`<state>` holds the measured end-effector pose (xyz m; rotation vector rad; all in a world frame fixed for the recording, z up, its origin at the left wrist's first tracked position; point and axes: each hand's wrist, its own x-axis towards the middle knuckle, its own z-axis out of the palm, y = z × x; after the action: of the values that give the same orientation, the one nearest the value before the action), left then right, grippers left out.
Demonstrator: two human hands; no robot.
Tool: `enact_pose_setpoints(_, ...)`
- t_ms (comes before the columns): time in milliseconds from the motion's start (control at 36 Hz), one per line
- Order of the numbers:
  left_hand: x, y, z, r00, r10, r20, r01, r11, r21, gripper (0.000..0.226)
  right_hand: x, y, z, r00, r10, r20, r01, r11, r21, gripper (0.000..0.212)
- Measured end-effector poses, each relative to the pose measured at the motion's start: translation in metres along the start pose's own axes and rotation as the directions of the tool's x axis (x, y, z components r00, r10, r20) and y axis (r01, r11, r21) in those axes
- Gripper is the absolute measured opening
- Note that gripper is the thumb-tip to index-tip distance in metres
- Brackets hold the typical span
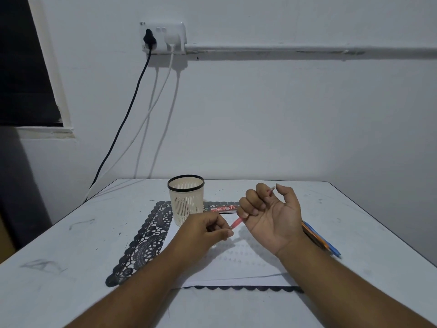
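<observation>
Hands share a red pen [236, 223] slanting near-left to far-right, tip toward the wall [260, 114], right hand [272, 216] fisted around it, left hand [205, 229] pinching its near end.

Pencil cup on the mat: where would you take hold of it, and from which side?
Wrap the cup round its slatted wall, probably from its left: it stands upright, and a red box lies close on its right.

A white table [71, 233] stands against a pale wall [283, 114] with a socket [163, 37] beside a dark window [21, 67].
</observation>
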<state>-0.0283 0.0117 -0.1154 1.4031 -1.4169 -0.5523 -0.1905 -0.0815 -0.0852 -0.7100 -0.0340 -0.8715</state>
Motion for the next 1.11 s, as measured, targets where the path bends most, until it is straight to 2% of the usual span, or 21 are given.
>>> enact_pose_setpoints(167,0.0001,-0.0002,-0.0049,0.998,0.011,0.067,-0.008,0.999,-0.037,0.013,0.0016,-0.004,-0.0021,0.996,-0.024,-0.086,0.03,0.997,0.071,0.036)
enact_pose_setpoints(306,-0.0015,-0.0006,-0.0052,0.998,0.022,0.052,-0.02,0.999,-0.045,0.016,0.0035,-0.0038,-0.0063,0.991,-0.029,-0.132,0.042,0.995,0.096,0.032)
enact_pose_setpoints(556,0.0001,-0.0029,-0.0053,0.998,0.036,0.045,-0.035,0.999,-0.011,0.011,0.0034,-0.0017,-0.005,0.991,-0.039,-0.124,0.045,0.998,0.051,0.024)
enact_pose_setpoints(750,0.002,-0.0045,-0.0074,0.998,0.047,0.052,-0.048,0.999,0.004,0.017,0.0031,-0.0004,-0.0058,0.992,-0.019,-0.128,0.029,0.997,0.076,0.036)
enact_pose_setpoints(889,0.0004,-0.0026,-0.0085,0.996,0.044,0.073,-0.042,0.999,-0.028,0.01,0.0029,-0.0015,-0.0029,0.992,-0.038,-0.121,0.043,0.998,0.036,0.025)
enact_pose_setpoints(1111,0.0002,-0.0022,-0.0081,0.998,0.037,0.06,-0.036,0.999,-0.006,0.014,0.0011,-0.0014,-0.0012,0.995,-0.042,-0.087,0.042,0.999,0.004,0.025)
